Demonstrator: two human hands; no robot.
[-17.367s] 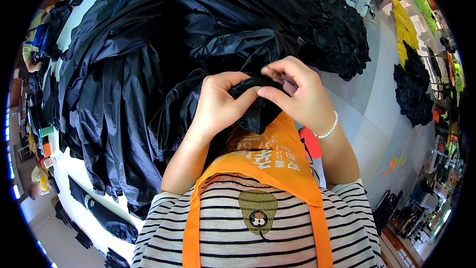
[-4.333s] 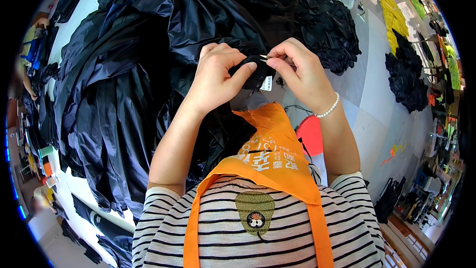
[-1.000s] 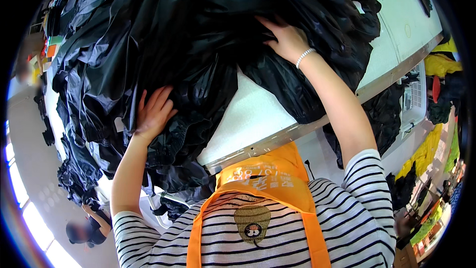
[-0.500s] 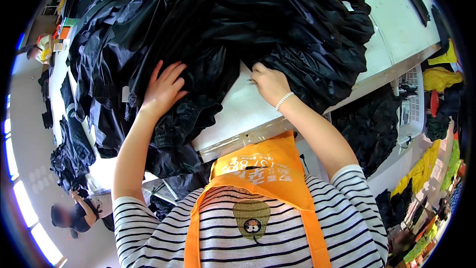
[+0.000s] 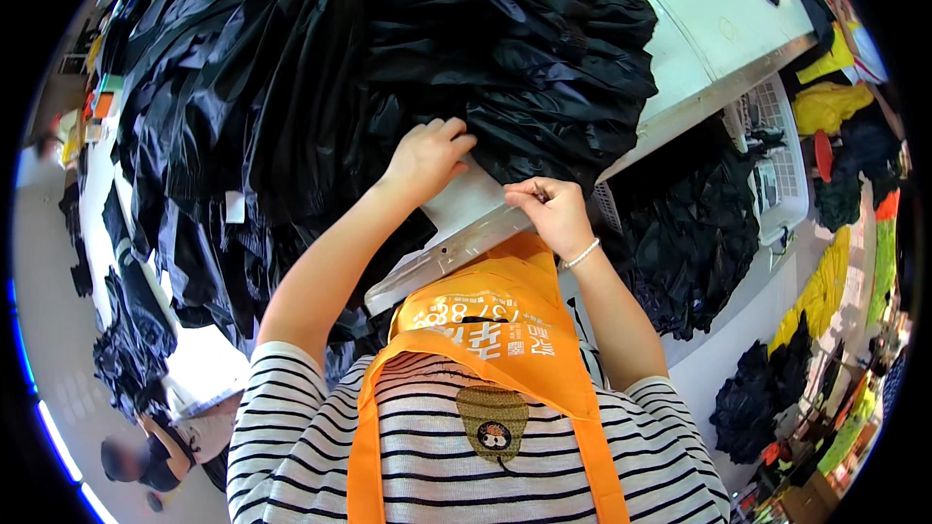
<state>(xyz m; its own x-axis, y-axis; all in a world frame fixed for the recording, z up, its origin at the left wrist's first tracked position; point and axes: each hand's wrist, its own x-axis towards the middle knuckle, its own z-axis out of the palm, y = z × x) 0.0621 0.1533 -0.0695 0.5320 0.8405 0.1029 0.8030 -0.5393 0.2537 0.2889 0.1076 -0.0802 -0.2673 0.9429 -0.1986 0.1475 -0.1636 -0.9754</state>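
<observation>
Left hand [image 5: 434,157] and right hand [image 5: 553,217] at near edge of black clothes pile [image 5: 553,68].
Pile sits on pale surface [image 5: 714,24]. Left: fingers loosely curled at pile's near edge; can't tell if gripping cloth. Right: just off the same edge, thumb and fingertips nearly together; can't tell if anything's pinched. White basket [image 5: 798,196] right of pile, orange apron [image 5: 485,306] on pile's near side.

A white worktable [image 5: 714,15] with a metal edge [image 5: 458,245] spans the middle. Bright windows [image 5: 60,442] glow at lower left; pale floor [image 5: 697,357] shows at right.
</observation>
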